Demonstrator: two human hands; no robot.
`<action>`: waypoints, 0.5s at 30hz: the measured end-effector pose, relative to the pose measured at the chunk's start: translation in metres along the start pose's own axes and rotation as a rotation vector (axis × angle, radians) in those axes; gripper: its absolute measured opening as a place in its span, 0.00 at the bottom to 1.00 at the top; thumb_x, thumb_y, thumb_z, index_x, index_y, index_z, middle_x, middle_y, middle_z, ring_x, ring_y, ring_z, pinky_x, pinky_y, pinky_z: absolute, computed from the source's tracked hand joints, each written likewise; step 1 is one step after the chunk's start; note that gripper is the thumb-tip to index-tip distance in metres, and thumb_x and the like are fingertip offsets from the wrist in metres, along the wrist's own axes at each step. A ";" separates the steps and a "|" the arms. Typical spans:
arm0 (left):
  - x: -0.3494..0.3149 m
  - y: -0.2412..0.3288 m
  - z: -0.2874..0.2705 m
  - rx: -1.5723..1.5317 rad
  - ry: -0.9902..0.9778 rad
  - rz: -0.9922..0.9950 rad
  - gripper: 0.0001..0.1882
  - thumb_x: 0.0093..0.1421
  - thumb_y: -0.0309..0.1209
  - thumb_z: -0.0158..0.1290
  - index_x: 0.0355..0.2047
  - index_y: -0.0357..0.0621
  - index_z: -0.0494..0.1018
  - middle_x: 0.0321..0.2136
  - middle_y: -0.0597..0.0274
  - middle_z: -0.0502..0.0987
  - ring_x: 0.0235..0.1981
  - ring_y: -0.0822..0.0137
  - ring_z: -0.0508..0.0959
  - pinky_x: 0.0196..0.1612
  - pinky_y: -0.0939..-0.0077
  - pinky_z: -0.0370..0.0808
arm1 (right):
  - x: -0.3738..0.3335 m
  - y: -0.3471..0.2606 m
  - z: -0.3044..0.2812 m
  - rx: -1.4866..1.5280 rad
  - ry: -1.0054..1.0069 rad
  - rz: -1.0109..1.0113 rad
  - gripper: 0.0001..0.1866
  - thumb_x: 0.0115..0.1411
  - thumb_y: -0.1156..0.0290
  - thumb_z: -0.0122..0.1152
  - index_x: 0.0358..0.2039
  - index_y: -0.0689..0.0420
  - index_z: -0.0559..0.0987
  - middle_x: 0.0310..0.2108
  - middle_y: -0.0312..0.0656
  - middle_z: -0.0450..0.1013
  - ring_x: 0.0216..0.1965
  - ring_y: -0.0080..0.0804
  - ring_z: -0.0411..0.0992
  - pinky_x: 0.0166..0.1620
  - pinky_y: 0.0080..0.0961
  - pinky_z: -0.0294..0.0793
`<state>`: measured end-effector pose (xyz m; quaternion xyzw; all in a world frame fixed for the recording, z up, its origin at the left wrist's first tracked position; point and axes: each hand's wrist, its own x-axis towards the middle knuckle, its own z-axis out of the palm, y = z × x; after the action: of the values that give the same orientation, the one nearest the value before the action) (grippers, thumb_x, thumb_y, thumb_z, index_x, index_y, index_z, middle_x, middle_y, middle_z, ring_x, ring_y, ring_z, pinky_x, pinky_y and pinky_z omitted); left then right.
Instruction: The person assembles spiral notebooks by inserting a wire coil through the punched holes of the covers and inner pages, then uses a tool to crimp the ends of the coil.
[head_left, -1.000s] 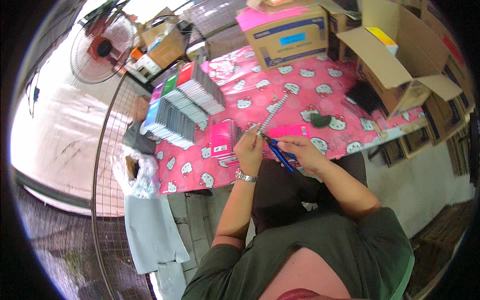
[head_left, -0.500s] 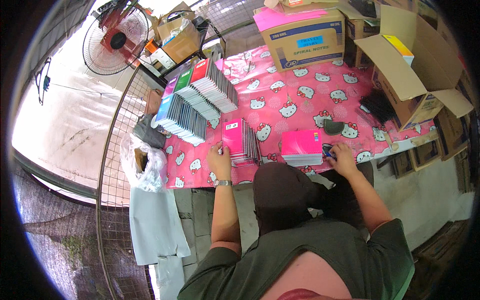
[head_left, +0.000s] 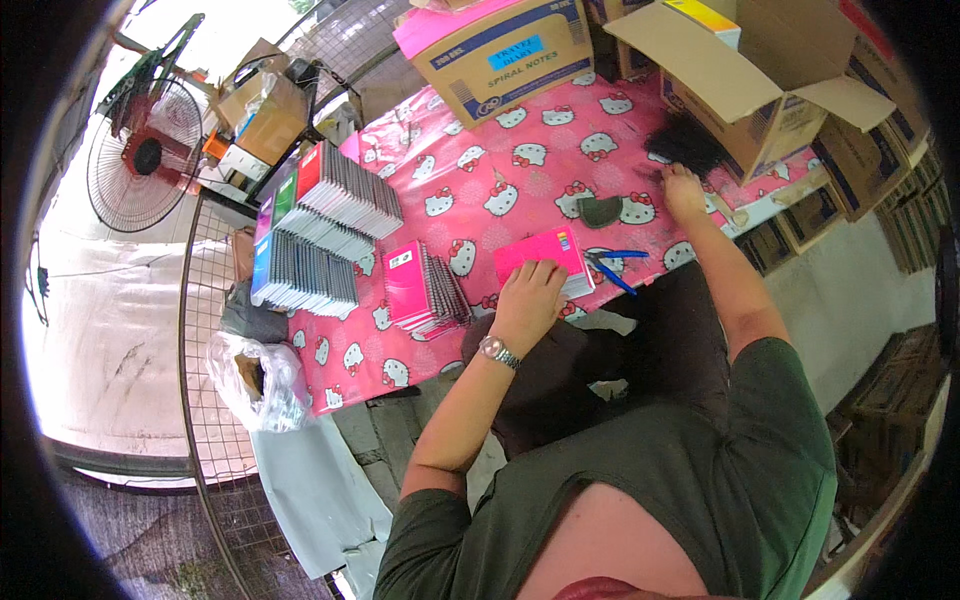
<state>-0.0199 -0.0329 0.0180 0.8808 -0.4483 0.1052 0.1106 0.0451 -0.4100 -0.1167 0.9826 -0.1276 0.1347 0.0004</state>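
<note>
Right hand at the black coils, left hand on the pink notebooks

Item: heap of thin black coils (head_left: 692,140), apparently binding wire; toward the counter's (head_left: 465,225) right end, against the open carton (head_left: 735,135). Lies just past the right fingertips, away from the near edge; strands tangled, no single long axis legible.
Right hand (head_left: 686,194): the nearer by far; fingers curled at the heap's near fringe; whether a strand is held, cannot tell.
Left hand (head_left: 533,298): well apart from the heap, palm down, fingers laid on the cover of the notebook stack (head_left: 541,248) by the near edge; thumb hidden, so whether it grips, cannot tell.
Blue-handled pliers (head_left: 622,254): one, lying just right of that stack, handles spread, pointing toward the right end.
Dark green half-round pad (head_left: 601,212): one, between stack and heap
Second pink stack (head_left: 408,285): black spiral spines, left along the near edge
</note>
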 end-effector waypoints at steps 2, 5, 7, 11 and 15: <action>0.004 -0.006 0.016 0.089 -0.104 0.003 0.19 0.53 0.34 0.59 0.46 0.45 0.74 0.42 0.58 0.76 0.44 0.56 0.76 0.46 0.60 0.74 | 0.007 0.006 -0.007 0.104 0.099 -0.023 0.13 0.59 0.69 0.53 0.44 0.54 0.78 0.42 0.50 0.73 0.46 0.46 0.74 0.47 0.41 0.73; 0.010 -0.016 -0.006 -0.185 -0.100 0.004 0.14 0.56 0.30 0.55 0.43 0.44 0.76 0.38 0.57 0.78 0.42 0.54 0.77 0.45 0.61 0.75 | 0.016 0.014 -0.018 0.466 0.272 -0.056 0.17 0.58 0.74 0.50 0.48 0.54 0.78 0.42 0.55 0.73 0.43 0.52 0.75 0.46 0.44 0.73; 0.015 -0.022 -0.023 -0.329 -0.114 -0.045 0.12 0.58 0.27 0.52 0.42 0.42 0.77 0.37 0.53 0.79 0.41 0.51 0.76 0.45 0.60 0.74 | 0.033 0.014 -0.028 0.505 0.244 -0.040 0.20 0.58 0.76 0.48 0.51 0.53 0.76 0.43 0.56 0.73 0.44 0.52 0.74 0.48 0.44 0.73; 0.012 -0.034 -0.043 -0.122 0.079 -0.151 0.09 0.57 0.26 0.52 0.39 0.40 0.75 0.36 0.51 0.77 0.41 0.49 0.75 0.46 0.58 0.71 | 0.052 -0.040 -0.036 1.047 0.152 -0.023 0.18 0.61 0.76 0.47 0.50 0.52 0.77 0.44 0.56 0.75 0.45 0.54 0.74 0.46 0.40 0.74; 0.044 -0.015 -0.013 -0.099 0.206 -0.055 0.12 0.56 0.25 0.51 0.41 0.40 0.72 0.36 0.51 0.76 0.41 0.50 0.74 0.48 0.57 0.66 | 0.052 0.029 0.022 0.684 -0.332 -0.176 0.16 0.65 0.73 0.46 0.51 0.56 0.76 0.33 0.46 0.77 0.33 0.37 0.75 0.36 0.33 0.76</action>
<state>0.0170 -0.0541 0.0413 0.8707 -0.4149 0.1699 0.2023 0.0922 -0.4517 -0.1255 0.9417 0.0110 0.0081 -0.3363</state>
